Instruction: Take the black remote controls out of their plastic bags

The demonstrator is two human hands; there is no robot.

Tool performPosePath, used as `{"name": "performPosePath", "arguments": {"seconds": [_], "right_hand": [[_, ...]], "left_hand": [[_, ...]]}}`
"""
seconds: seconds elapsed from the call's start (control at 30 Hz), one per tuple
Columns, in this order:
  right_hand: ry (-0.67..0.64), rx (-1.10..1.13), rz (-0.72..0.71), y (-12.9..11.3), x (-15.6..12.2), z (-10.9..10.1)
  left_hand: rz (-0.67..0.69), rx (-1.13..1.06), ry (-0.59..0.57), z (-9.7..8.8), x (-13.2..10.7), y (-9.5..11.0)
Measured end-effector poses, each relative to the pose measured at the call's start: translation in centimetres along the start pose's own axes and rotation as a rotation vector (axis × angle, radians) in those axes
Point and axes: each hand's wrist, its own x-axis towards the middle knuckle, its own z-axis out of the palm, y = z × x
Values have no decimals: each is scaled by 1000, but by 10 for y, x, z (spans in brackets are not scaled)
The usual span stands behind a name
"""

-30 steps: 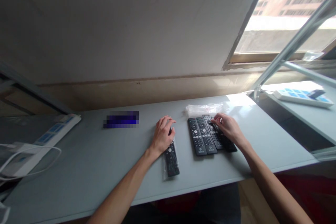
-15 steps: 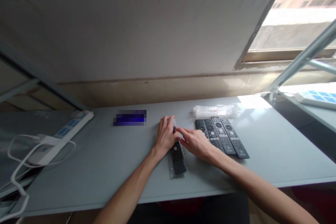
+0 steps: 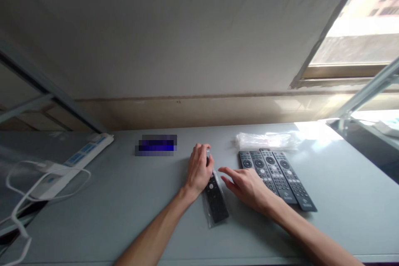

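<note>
A black remote control (image 3: 217, 204) lies on the grey tabletop inside a clear plastic sleeve (image 3: 209, 220) that reaches past its near end. My left hand (image 3: 198, 166) is wrapped over its far half, fingers curled around the edges, hiding that part. Just right of the sleeve, my right hand (image 3: 246, 185) hovers with index finger and thumb apart and nothing between them. Several more black remote controls (image 3: 288, 193) lie side by side beyond my right hand, which covers part of the leftmost ones.
Behind the row of remotes lies a bundle of clear plastic sleeves (image 3: 266, 140). A blurred-out dark blue item (image 3: 156, 145) sits left of my hands. A white power strip (image 3: 77, 166) with a looping white cable (image 3: 18, 224) is at the far left. A wall closes the table's back.
My right hand has drawn back from the sleeved remote to the right, its fingers now apart. My left hand stays on the remote. The whole view has shifted slightly.
</note>
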Motion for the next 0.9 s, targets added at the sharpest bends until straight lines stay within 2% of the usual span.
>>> {"name": "performPosePath", "arguments": {"seconds": [0.13, 0.3, 0.47, 0.67, 0.83, 0.9], "right_hand": [[15, 5, 36, 6, -1, -1], [16, -8, 5, 3, -4, -2], [11, 50, -30, -6, -6, -9], [-112, 213, -68, -15, -5, -20], [-200, 242, -54, -18, -4, -19], [-217, 265, -22, -20, -5, -17]], "left_hand": [[31, -3, 7, -3, -3, 3], [36, -8, 1, -4, -6, 6], [-35, -75, 26, -5, -5, 6], [-194, -386, 151, -5, 4, -9], [-375, -666, 333, -3, 12, -19], [-424, -781, 365, -3, 13, -19]]}}
